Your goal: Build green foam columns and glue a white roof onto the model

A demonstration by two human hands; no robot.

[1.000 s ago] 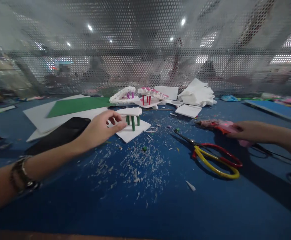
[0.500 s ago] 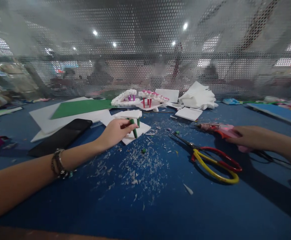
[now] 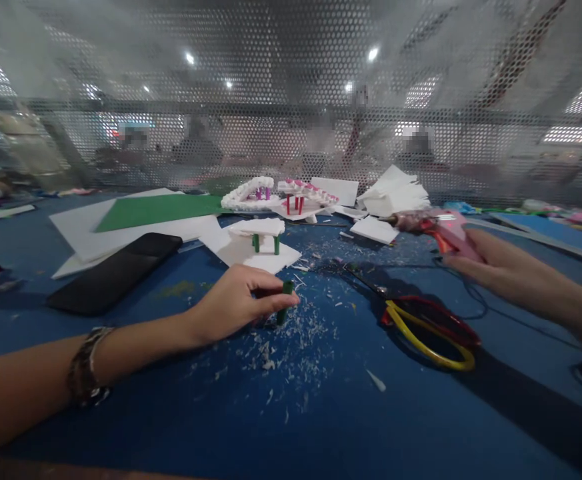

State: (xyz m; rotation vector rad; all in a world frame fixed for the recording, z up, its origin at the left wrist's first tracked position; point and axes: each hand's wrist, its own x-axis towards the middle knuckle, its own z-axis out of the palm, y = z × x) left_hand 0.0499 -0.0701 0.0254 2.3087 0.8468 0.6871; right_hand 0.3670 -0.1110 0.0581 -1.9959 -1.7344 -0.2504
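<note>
My left hand [image 3: 245, 303] pinches a short green post [image 3: 284, 304] between thumb and fingertips, roughly upright just above or on the littered table. Behind it, a small white model [image 3: 261, 228] rests on green legs over a white sheet [image 3: 225, 250]. My right hand [image 3: 493, 260] is closed around the handle of a pink glue gun [image 3: 453, 233], raised above the table with its nozzle pointing left. Scissors [image 3: 428, 340] with red and yellow handles lie open-bladed below the glue gun.
White scraps [image 3: 291, 360] cover the blue table's middle. A black phone-like slab [image 3: 115, 273] and green sheet [image 3: 161, 210] lie left. Two white models, one with purple posts [image 3: 248, 193] and one with red [image 3: 308, 193], stand behind, near white sheets [image 3: 395, 193]. A cord trails right.
My left hand has moved from the white model toward me and now grips a green post over the scraps. My right hand has lifted the glue gun off the table.
</note>
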